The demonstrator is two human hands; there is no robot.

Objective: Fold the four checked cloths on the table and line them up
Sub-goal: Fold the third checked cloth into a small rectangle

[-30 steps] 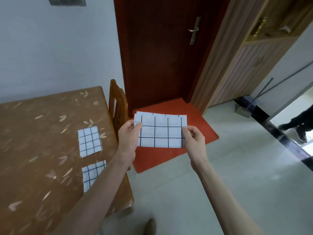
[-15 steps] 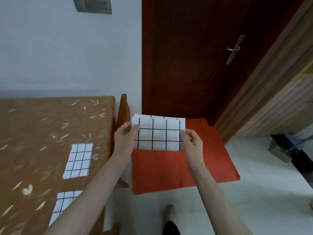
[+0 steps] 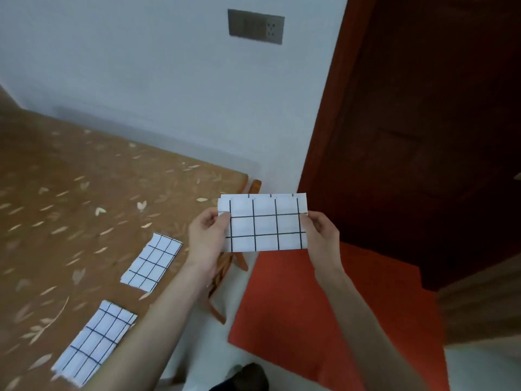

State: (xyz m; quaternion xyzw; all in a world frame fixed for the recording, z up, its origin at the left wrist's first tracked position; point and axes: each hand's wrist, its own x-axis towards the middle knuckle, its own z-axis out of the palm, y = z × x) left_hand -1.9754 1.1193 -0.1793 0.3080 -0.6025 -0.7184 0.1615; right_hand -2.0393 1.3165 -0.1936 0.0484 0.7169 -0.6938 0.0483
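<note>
- Cloth (image 3: 265, 224), folded, held in air between both hands.
- Left hand (image 3: 207, 238) fingers pinch its left edge; right hand (image 3: 320, 234) fingers pinch right edge.
- Two folded cloths (image 3: 152, 265) (image 3: 94, 341) on table (image 3: 70, 193), left of fingers.

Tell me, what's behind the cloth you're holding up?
Behind the held cloth, gripped by the left hand and right hand, show a chair top, the dark door and a red mat. The cloth hides what lies directly behind it.

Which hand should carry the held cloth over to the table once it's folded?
Left, probably. The left hand pinches the held cloth's table-side edge, nearest the two folded cloths on the table. The right hand would have to cross over.
</note>
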